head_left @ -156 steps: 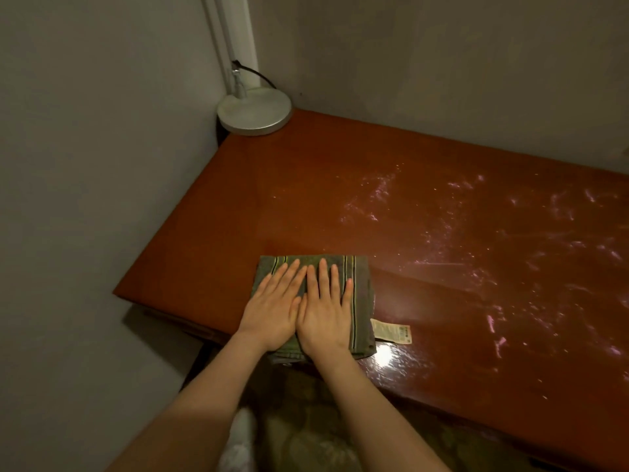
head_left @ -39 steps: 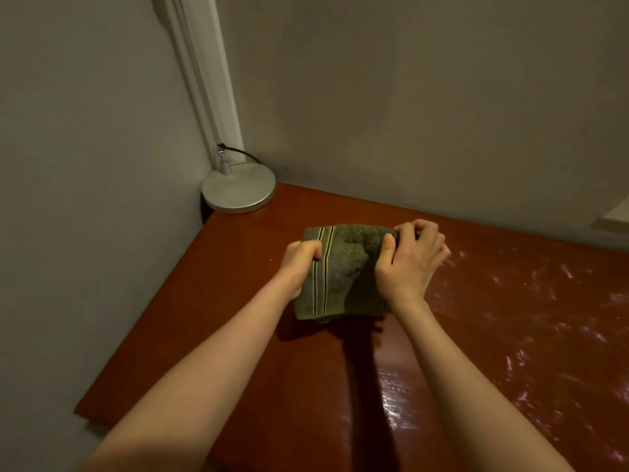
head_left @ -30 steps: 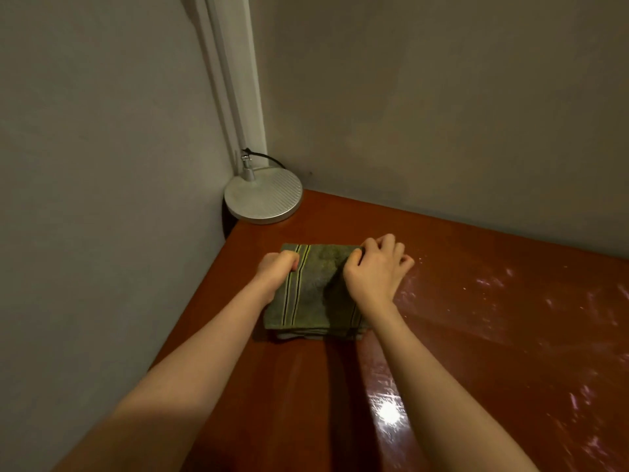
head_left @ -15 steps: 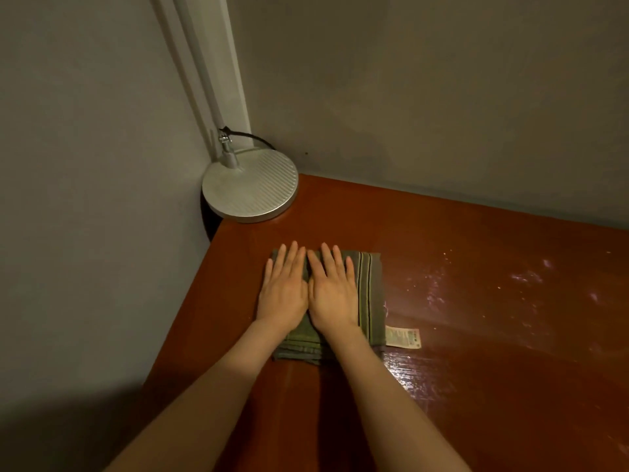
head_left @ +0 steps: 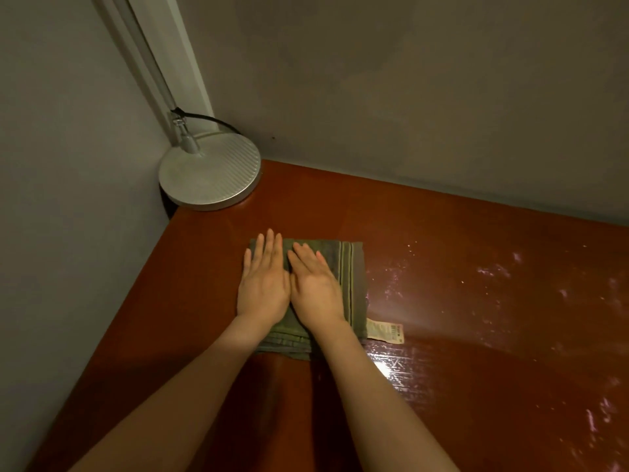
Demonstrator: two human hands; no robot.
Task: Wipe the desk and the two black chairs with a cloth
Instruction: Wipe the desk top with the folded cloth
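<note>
In the head view, the folded olive-green terry cloth with pale stripes (head_left: 343, 277) lies near the back left corner of the glossy reddish-brown wooden desk (head_left: 442, 386), with the left hand (head_left: 263, 284) and right hand (head_left: 315, 287) pressed flat on it side by side, fingers straight and close together. To wipe well, I judge the palms should bear down evenly and draw the cloth in overlapping passes toward the whitish smears near the right edge. A round ribbed silver lamp base (head_left: 211, 175) sits in the corner, and the cloth's paper label (head_left: 384, 332) pokes out flat on the desk.

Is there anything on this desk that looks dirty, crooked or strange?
Yes. Whitish smears streak the right half of the desk, while the part near the lamp base looks clean. A label sticks out from the folded cloth.
</note>
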